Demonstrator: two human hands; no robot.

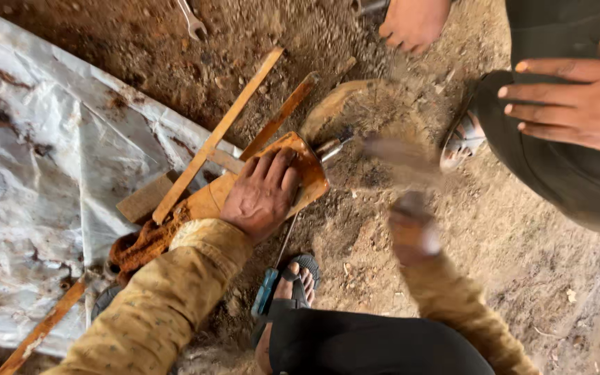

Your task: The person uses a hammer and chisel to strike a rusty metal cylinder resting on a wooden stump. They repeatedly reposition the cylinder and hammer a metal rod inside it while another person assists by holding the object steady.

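Your two mustard-yellow patterned sleeves (pixel 154 305) fill the lower edge of the view, with your dark trouser leg between them and your sandalled foot (pixel 298 278) planted on the brown dirt ground (pixel 508 236). Your left hand (pixel 262 194) lies palm down, fingers spread flat, pressing on the rust-orange flat metal plate (pixel 300 170); it grips nothing. A short grey metal punch-like tool (pixel 331 147) rests at the plate's far corner, its tip pointing toward the rounded brown block set in the ground (pixel 369 118). Your right hand (pixel 411 229) is blurred by motion; it appears closed around the handle of a blurred hammer-like tool (pixel 397 156), whose head sits just above the rounded block. Confirm this grip yourself, as the blur hides the fingers.

Long thin wooden strips (pixel 217 135) cross diagonally behind the plate, one lying over a small wooden block (pixel 146 198). A crumpled rust-orange cloth (pixel 140 246) lies beside your left sleeve. A stained grey-white plastic sheet (pixel 36 180) covers the ground on the left. A blue-handled screwdriver-like tool (pixel 267 292) lies just beside your foot. A steel open-ended spanner (pixel 192 21) lies at the top edge.

Another person crouches on the right: an open hand (pixel 578 104) rests on a dark trouser knee, a sandalled foot (pixel 461 139) stands near the rounded block, and a bare foot (pixel 414 24) shows at the top
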